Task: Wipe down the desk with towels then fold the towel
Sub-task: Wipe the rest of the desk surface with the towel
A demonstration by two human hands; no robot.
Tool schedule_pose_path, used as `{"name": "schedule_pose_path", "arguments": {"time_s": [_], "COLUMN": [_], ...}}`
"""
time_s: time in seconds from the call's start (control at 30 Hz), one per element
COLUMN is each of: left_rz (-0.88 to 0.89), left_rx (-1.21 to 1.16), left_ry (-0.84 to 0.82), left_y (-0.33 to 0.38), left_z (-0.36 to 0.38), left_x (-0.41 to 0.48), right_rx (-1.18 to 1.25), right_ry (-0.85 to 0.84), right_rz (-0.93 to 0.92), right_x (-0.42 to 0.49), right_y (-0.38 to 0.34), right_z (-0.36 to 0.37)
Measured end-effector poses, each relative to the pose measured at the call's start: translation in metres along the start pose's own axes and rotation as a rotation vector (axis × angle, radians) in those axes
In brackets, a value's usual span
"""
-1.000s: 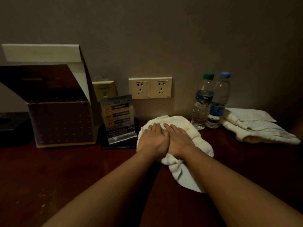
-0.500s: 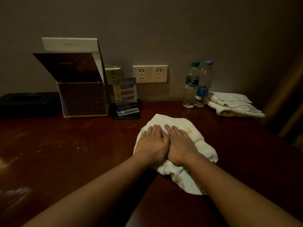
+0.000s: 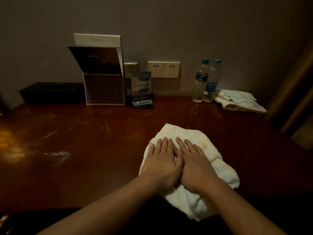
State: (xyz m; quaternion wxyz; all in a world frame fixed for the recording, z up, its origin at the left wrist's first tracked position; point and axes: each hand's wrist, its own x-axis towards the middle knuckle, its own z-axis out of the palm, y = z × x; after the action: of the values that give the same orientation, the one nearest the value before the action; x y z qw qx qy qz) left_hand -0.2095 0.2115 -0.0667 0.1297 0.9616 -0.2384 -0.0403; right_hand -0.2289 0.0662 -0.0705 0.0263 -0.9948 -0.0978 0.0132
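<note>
A: White cloth on dark red wood, but where exactly?

B: The towel [image 3: 211,150] lies bunched on the desk [image 3: 84,150], at five o'clock in the head view. Its near end hangs past the front edge.

A: And the hands?

B: The left hand [image 3: 160,163] and right hand [image 3: 194,167] press flat on it side by side, with fingers straight and thumbs touching. Neither one grips anything. The forearms cover part of the towel's near end.

A: What stands around it?

B: Everything else sits along the back wall, well apart from the towel. Counting from the towel, a black box [image 3: 50,92] is at ten o'clock. An open-lidded box [image 3: 103,89] is at eleven, with a sign stand [image 3: 141,87] just beside it. The wall sockets [image 3: 163,69] are at twelve. A green-capped bottle [image 3: 199,83] and a blue-capped bottle [image 3: 211,82] stand close together at one. A second towel [image 3: 237,100] lies rumpled next to them. Pale smears show on the wood at nine o'clock.

A: Any change from a second ago?

B: Back then the towel sat right up by the bottles and the sign stand. It has since come back toward the near edge, with the hands in the same flat pose.
</note>
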Motion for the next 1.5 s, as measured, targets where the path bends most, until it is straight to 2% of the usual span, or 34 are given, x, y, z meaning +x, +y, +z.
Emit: {"name": "schedule_pose_path", "arguments": {"time_s": [0.33, 0.63, 1.03, 1.27, 1.5], "left_rz": [-0.013, -0.077, -0.061, -0.073, -0.067], "left_rx": [-0.077, -0.154, -0.184, -0.201, -0.196], "left_ry": [0.013, 0.105, 0.185, 0.215, 0.162], "left_y": [-0.006, -0.042, -0.075, -0.083, -0.077], "left_z": [-0.006, -0.019, -0.03, -0.027, -0.029], "left_x": [0.044, 0.178, 0.324, 0.349, 0.312], "right_rx": [0.025, 0.037, 0.006, -0.031, -0.008], "right_ry": [0.024, 0.031, 0.024, -0.022, -0.057], "right_rz": [0.057, 0.047, 0.081, 0.116, 0.141], "right_x": [0.028, 0.165, 0.305, 0.32, 0.287], "right_y": [0.005, 0.056, 0.118, 0.124, 0.112], "right_z": [0.0, -0.006, -0.007, -0.016, -0.018]}}
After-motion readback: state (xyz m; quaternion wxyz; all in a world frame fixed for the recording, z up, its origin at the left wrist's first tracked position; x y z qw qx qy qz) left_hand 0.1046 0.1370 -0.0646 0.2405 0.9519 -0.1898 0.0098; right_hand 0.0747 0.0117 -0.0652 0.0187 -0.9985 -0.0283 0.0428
